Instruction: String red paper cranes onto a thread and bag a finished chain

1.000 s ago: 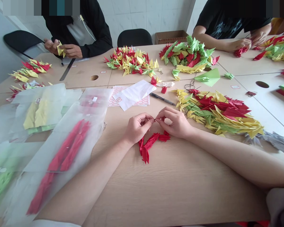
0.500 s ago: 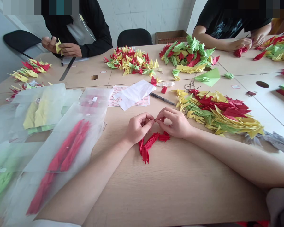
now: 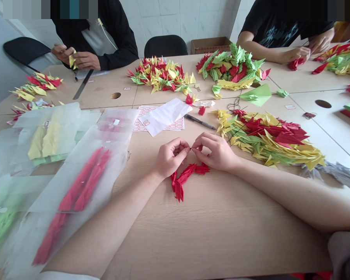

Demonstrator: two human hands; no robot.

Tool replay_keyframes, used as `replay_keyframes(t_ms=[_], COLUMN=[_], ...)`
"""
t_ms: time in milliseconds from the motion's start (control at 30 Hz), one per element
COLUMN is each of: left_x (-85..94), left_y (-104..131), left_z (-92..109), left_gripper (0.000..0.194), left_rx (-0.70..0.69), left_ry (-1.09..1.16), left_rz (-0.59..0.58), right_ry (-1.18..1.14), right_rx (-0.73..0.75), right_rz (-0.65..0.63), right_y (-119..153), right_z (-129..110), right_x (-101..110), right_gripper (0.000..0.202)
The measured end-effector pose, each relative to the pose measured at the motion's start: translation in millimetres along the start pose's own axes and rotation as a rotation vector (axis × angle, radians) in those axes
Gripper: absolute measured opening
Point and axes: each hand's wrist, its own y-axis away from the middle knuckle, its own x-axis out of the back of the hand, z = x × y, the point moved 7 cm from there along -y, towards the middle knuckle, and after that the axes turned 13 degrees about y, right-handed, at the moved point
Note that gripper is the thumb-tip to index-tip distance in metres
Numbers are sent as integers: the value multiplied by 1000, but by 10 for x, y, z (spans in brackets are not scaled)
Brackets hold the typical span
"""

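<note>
My left hand (image 3: pixel 173 156) is closed in a pinch at the middle of the table. Facing it, my right hand (image 3: pixel 212 151) pinches as well, and the fingertips nearly meet. A tiny length of dark thread (image 3: pixel 190 149) shows between them; most of it is hidden by the fingers. Just under the hands lie several red folded paper cranes (image 3: pixel 179 182), grouped in a loose row on the wood. To the right of my right hand rests a large bundle of yellow, green and red paper cranes (image 3: pixel 268 140) with dark thread on it.
Plastic bags of red paper cranes (image 3: pixel 84 179) cover the left side. Beyond my hands are a white paper slip (image 3: pixel 166 116) and a black pen (image 3: pixel 200 121). More crane piles (image 3: pixel 163 76) lie farther back. Two co-workers' hands (image 3: pixel 87 60) handle folded paper across the table.
My hands hold almost the same pinch, with only a very slight shift at the fingertips. Across the table at the right, a co-worker's hand has moved a little.
</note>
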Motion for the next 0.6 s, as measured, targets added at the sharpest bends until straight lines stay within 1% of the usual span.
replay_keyframes(t_ms=[200,400,600], left_x=[-4,3,9], left_y=[3,2,-8], left_z=[-21,-26,-20], left_gripper=[14,13,18], left_rx=[1,-3,6], left_ry=[7,4,2], left_rz=[-7,-7,12], right_ry=[36,57,73], right_rx=[41,48,56], right_rz=[2,18,22], right_y=[-5,-10,-12], right_z=[-35,-43,-43], right_x=[13,29,32], right_gripper=[5,5,5])
